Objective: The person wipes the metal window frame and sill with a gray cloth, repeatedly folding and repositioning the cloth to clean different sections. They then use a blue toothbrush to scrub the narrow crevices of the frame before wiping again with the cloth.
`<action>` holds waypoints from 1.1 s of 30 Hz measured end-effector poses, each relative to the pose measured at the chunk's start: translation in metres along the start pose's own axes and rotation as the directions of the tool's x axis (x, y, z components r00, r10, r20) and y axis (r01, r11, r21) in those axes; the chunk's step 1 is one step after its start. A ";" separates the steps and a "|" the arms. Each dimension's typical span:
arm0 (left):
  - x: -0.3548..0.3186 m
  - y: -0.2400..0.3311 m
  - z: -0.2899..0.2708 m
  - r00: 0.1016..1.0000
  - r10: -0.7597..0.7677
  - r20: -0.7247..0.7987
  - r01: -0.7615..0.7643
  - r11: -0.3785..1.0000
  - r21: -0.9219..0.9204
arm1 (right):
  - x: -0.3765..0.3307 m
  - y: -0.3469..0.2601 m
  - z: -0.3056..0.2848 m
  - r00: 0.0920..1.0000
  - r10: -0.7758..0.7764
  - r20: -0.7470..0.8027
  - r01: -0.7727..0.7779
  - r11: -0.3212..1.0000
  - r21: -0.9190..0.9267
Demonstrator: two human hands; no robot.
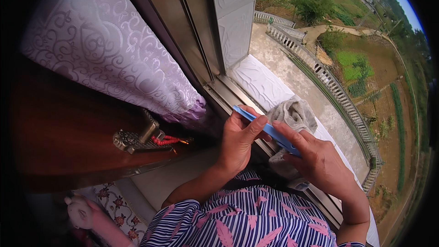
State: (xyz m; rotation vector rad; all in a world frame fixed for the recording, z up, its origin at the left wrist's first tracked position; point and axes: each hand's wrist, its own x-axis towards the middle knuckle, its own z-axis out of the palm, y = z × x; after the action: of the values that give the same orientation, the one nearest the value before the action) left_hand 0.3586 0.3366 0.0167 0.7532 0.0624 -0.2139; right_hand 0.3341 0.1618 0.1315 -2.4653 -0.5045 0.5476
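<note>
A long, narrow blue plastic tool is held slantwise over the window sill, its far-left tip pointing up and left. My left hand pinches it near that tip between thumb and fingers. Around its other, wider end close the fingers of my right hand, partly covering it. What kind of tool it is I cannot make out. Just beyond and under the hands, a grey cloth lies bunched over the sill, and part of it hangs below the right hand.
The metal window track runs beneath the hands, with a white tiled outer ledge beyond. To the left hang a lilac patterned curtain and a brown door with a metal handle carrying red beads. A pink plush toy lies lower left.
</note>
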 end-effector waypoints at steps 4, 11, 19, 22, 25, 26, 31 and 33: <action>-0.005 -0.004 -0.024 0.998 -0.068 -0.008 0.068 0.988 0.137 | 0.006 0.004 0.006 0.996 -0.055 0.072 0.051 0.997 0.056; -0.036 -0.023 -0.063 0.806 0.509 0.302 -0.547 0.448 0.707 | 0.047 0.007 -0.010 0.984 -0.033 0.175 0.024 0.998 0.050; -0.005 -0.037 -0.044 0.534 0.432 0.727 -0.831 0.109 0.546 | 0.097 0.001 -0.003 0.977 -0.129 0.172 0.143 0.987 -0.075; -0.002 -0.061 -0.061 0.615 0.349 0.707 -0.780 0.134 0.612 | 0.119 -0.003 0.006 0.975 -0.158 0.155 0.184 0.968 -0.172; 0.004 -0.060 -0.060 0.516 0.351 0.782 -0.840 0.025 0.542 | 0.141 -0.007 0.007 0.972 -0.168 0.166 0.199 0.962 -0.188; 0.005 -0.060 -0.060 0.523 0.334 0.784 -0.838 0.035 0.545 | 0.144 -0.009 0.009 0.974 -0.179 0.137 0.202 0.963 -0.180; 0.005 -0.063 -0.063 0.720 0.173 0.673 -0.679 0.380 0.628 | 0.154 -0.024 0.006 0.962 -0.180 0.207 0.220 0.957 -0.188; 0.006 -0.073 -0.069 0.727 0.173 0.665 -0.656 0.461 0.598 | 0.155 -0.023 0.012 0.967 -0.195 0.165 0.224 0.958 -0.181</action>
State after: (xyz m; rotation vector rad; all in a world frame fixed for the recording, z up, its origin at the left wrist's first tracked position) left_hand 0.3497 0.3310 -0.0839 1.6001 -0.8349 0.0903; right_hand 0.4538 0.2561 0.0938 -2.5260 -0.9087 0.6175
